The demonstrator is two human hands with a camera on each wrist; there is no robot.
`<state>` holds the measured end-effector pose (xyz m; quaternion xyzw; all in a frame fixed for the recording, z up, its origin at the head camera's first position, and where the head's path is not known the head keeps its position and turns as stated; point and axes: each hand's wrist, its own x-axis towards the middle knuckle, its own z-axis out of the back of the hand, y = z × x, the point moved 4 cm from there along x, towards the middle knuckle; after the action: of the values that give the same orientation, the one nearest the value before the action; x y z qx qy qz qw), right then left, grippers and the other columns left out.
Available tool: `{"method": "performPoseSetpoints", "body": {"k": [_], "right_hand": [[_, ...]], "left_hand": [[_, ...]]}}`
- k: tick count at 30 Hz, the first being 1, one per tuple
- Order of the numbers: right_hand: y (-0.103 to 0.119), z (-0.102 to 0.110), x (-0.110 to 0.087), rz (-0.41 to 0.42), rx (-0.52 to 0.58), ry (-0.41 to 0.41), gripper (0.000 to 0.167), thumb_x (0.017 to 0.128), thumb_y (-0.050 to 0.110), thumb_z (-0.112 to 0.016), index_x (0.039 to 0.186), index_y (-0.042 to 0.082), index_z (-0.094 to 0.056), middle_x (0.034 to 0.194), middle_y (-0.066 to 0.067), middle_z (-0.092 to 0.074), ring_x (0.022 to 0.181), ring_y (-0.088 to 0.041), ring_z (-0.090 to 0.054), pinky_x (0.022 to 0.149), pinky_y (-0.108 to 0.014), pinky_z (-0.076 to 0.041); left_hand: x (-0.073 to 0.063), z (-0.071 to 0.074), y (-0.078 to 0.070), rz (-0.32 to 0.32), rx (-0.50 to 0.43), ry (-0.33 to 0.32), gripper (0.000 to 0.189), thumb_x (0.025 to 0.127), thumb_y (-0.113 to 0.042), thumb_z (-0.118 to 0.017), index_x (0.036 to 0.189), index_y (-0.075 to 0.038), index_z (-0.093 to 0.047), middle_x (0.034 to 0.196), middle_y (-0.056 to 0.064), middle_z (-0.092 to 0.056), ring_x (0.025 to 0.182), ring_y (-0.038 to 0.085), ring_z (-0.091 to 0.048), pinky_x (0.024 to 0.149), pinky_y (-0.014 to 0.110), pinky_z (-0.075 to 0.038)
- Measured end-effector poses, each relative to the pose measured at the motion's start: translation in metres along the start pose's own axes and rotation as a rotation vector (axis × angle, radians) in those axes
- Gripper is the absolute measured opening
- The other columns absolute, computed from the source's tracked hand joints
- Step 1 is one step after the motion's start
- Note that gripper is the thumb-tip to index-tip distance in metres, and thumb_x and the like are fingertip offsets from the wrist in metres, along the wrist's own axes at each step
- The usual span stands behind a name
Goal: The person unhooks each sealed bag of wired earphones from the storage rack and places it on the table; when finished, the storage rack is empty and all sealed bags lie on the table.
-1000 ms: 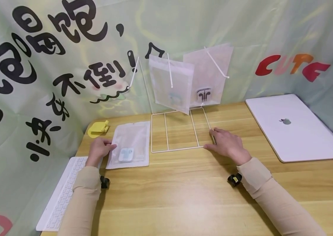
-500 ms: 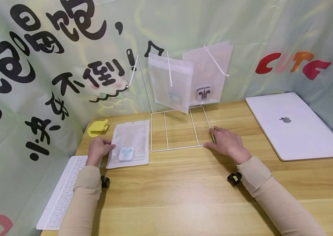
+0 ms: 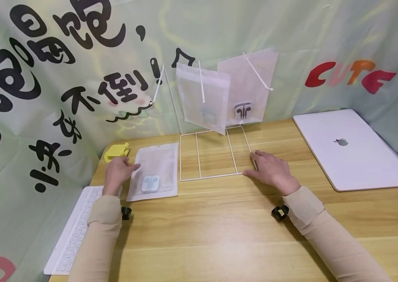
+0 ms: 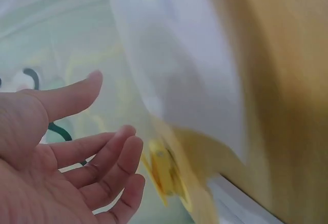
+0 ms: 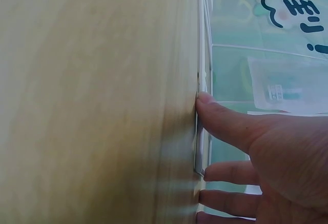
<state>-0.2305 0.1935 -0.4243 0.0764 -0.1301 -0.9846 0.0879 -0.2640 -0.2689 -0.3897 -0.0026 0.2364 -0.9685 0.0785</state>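
Observation:
My left hand (image 3: 117, 174) hovers at the left edge of a frosted zip pouch (image 3: 156, 156) lying on the table. Inside that pouch is a white earphone case (image 3: 151, 183). In the left wrist view, thumb and fingers stand apart with nothing between them. A white wire display rack (image 3: 216, 176) stands at the table's middle back. My right hand (image 3: 271, 170) rests on the front right corner of its base, thumb at the front bar, the other fingers along the side bar. Two more pouches hang on the rack's hooks, a whitish pouch (image 3: 214, 94) and a pinkish pouch (image 3: 246, 90) with dark earphones.
A yellow folding holder (image 3: 116, 152) lies behind my left hand. A white keyboard (image 3: 75, 235) lies under my left forearm's side, along the left table edge. On the right is a closed laptop (image 3: 361, 156). A printed curtain (image 3: 290, 31) hangs behind the table.
My left hand has let go of the pouch's left edge and lifted slightly, its thumb and fingers parting. The pouch has stayed in place. My right hand stays at the rack's corner.

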Motion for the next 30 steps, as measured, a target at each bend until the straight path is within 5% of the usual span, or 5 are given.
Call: {"method": "performPoseSetpoints", "body": {"k": [3, 6, 18, 24, 30], "right_hand": [[0.0, -0.001, 0.0, 0.002, -0.003, 0.003, 0.076, 0.091, 0.055, -0.064, 0.147, 0.007, -0.045, 0.152, -0.02, -0.037, 0.127, -0.048, -0.044, 0.085, -0.066, -0.044], [-0.001, -0.001, 0.0, 0.001, -0.001, 0.004, 0.076, 0.091, 0.055, -0.064, 0.147, 0.007, -0.045, 0.152, -0.02, -0.037, 0.127, -0.047, -0.044, 0.085, -0.065, -0.044], [0.0, -0.002, 0.001, 0.006, -0.001, -0.005, 0.077, 0.091, 0.056, -0.064, 0.147, 0.007, -0.045, 0.152, -0.02, -0.037, 0.127, -0.048, -0.044, 0.086, -0.066, -0.043], [0.0, -0.001, 0.002, 0.002, 0.0, -0.01, 0.077, 0.091, 0.055, -0.065, 0.147, 0.006, -0.045, 0.151, -0.02, -0.037, 0.128, -0.047, -0.044, 0.087, -0.067, -0.042], [-0.001, -0.001, 0.0, 0.004, 0.004, -0.008, 0.077, 0.091, 0.055, -0.064, 0.148, 0.007, -0.044, 0.152, -0.02, -0.037, 0.127, -0.048, -0.044, 0.087, -0.067, -0.042]], "left_hand": [[0.001, -0.002, -0.014, -0.011, -0.02, 0.025, 0.054, 0.092, -0.031, -0.072, 0.126, 0.009, -0.059, 0.113, 0.024, -0.063, 0.092, 0.033, -0.058, 0.076, 0.043, -0.048], [0.005, -0.005, -0.027, -0.033, -0.05, 0.046, 0.056, 0.093, -0.03, -0.071, 0.132, 0.008, -0.055, 0.122, 0.026, -0.06, 0.103, 0.038, -0.058, 0.085, 0.048, -0.049], [0.03, -0.009, -0.094, -0.278, -0.219, 0.035, 0.046, 0.092, -0.023, -0.073, 0.129, 0.0, -0.06, 0.12, 0.02, -0.064, 0.107, 0.035, -0.063, 0.086, 0.046, -0.051], [0.04, -0.004, -0.133, -0.345, -0.312, 0.062, 0.047, 0.092, -0.021, -0.074, 0.132, -0.002, -0.058, 0.124, 0.016, -0.063, 0.111, 0.031, -0.062, 0.088, 0.043, -0.051], [0.048, -0.005, -0.166, -0.395, -0.503, 0.065, 0.049, 0.091, -0.01, -0.073, 0.135, 0.001, -0.054, 0.128, 0.021, -0.06, 0.112, 0.033, -0.062, 0.091, 0.041, -0.051]]}}
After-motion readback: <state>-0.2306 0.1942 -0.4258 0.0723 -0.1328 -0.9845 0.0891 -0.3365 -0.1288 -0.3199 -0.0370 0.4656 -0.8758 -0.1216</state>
